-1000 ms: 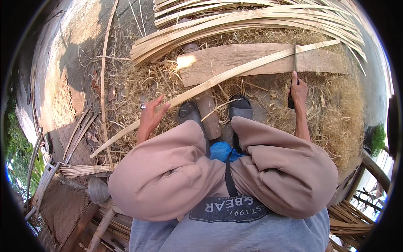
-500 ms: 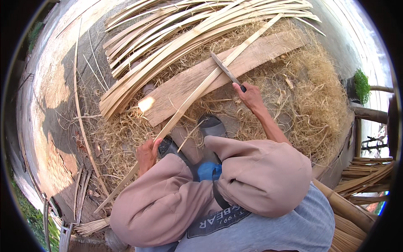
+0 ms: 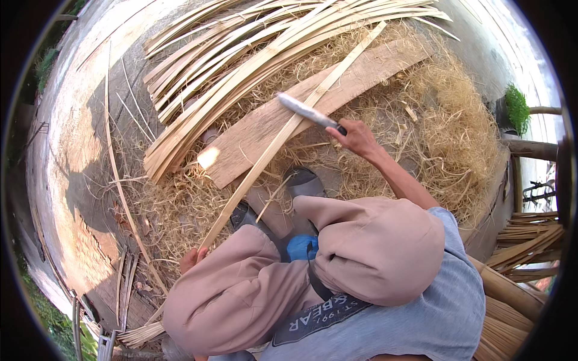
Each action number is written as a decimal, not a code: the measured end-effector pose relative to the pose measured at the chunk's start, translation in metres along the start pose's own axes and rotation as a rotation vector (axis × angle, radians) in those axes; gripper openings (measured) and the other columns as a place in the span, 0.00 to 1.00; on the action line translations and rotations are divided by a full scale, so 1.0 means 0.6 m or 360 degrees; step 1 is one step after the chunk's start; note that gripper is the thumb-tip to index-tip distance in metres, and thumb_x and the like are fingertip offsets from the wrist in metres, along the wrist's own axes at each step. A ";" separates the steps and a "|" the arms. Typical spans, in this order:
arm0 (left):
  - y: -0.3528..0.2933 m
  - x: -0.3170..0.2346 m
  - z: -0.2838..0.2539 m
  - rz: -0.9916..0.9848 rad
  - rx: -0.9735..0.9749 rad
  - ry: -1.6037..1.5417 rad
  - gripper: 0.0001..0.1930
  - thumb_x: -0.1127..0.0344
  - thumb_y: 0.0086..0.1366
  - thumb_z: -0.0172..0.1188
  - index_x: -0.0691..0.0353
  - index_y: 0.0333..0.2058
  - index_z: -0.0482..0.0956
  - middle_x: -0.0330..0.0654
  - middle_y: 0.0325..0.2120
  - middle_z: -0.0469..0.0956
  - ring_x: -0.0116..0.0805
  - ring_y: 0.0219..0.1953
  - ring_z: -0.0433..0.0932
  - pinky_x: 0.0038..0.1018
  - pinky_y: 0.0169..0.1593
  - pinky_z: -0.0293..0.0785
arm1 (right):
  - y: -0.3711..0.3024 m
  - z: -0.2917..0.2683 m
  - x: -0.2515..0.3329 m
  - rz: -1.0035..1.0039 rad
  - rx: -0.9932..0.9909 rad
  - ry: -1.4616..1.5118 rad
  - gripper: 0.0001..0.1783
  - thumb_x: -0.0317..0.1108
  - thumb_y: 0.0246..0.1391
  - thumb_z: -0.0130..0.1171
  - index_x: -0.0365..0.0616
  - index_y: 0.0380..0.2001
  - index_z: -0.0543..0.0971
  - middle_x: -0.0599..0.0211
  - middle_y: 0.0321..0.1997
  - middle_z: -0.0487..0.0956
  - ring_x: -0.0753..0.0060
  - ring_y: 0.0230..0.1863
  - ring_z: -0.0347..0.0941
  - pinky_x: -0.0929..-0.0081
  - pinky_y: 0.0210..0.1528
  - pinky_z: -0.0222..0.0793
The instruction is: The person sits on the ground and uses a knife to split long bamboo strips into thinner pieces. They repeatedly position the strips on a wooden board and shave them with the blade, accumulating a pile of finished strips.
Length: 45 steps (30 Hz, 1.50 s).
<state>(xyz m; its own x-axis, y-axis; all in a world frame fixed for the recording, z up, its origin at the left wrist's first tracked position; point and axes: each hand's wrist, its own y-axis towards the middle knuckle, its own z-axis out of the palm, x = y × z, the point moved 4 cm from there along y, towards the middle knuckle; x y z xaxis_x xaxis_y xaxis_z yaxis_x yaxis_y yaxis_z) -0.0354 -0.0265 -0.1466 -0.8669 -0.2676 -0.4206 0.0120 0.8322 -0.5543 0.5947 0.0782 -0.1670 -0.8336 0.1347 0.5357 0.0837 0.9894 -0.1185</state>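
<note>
My left hand, partly hidden behind my left knee, is closed on the lower part of a long pale bamboo strip. The strip slants away from me to the upper right and rests across a wide wooden board on the ground. In my right hand I grip a knife by its dark handle. Its blade, slightly blurred, points left and lies across the strip above the board.
Beyond the board lies a large bundle of bamboo strips. Curly shavings cover the ground around my dark sandals. More strips are stacked at the right, near a thick pole. A green plant stands at the far right.
My left hand has moved down toward me, drawing the strip back along with it. The knife has swung left, its blade now lower and flatter across the strip.
</note>
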 end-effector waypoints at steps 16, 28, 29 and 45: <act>0.090 -0.350 0.068 0.0857 -0.0372 -0.0085 0.25 0.55 0.67 0.68 0.55 0.60 0.79 0.53 0.38 0.84 0.44 0.41 0.83 0.36 0.46 0.76 | 0.009 0.036 0.043 0.0556 -0.0236 0.0540 0.39 0.64 0.66 0.54 0.35 0.19 0.74 0.55 0.14 0.71 0.58 0.19 0.71 0.57 0.27 0.66; 0.124 -0.358 0.040 0.0540 -0.0119 -0.0092 0.18 0.52 0.71 0.62 0.51 0.55 0.84 0.56 0.31 0.84 0.49 0.33 0.83 0.37 0.40 0.75 | -0.062 0.045 0.126 0.0177 -0.0098 0.0258 0.31 0.60 0.63 0.61 0.39 0.26 0.79 0.52 0.21 0.77 0.51 0.24 0.77 0.55 0.29 0.72; 0.123 -0.356 0.039 0.0502 -0.0083 -0.0020 0.18 0.52 0.71 0.62 0.52 0.55 0.84 0.56 0.32 0.84 0.49 0.33 0.83 0.37 0.40 0.75 | -0.086 0.057 0.140 -0.0131 -0.0079 0.0146 0.32 0.60 0.64 0.60 0.38 0.25 0.78 0.53 0.19 0.77 0.53 0.22 0.77 0.55 0.28 0.72; 0.053 -0.170 -0.055 0.0614 -0.0077 0.0154 0.17 0.60 0.69 0.64 0.47 0.57 0.83 0.47 0.23 0.75 0.44 0.25 0.75 0.38 0.32 0.70 | 0.009 -0.078 -0.111 0.0704 -0.0422 0.0288 0.39 0.66 0.64 0.56 0.37 0.18 0.75 0.57 0.14 0.72 0.62 0.18 0.69 0.59 0.23 0.64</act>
<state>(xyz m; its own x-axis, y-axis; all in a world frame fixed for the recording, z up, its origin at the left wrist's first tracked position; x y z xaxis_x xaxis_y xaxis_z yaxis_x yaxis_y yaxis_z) 0.0369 0.0432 -0.0975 -0.8462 0.1139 -0.5205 0.3243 0.8852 -0.3335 0.6764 0.0770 -0.1641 -0.5824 0.5249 0.6207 0.5591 0.8129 -0.1627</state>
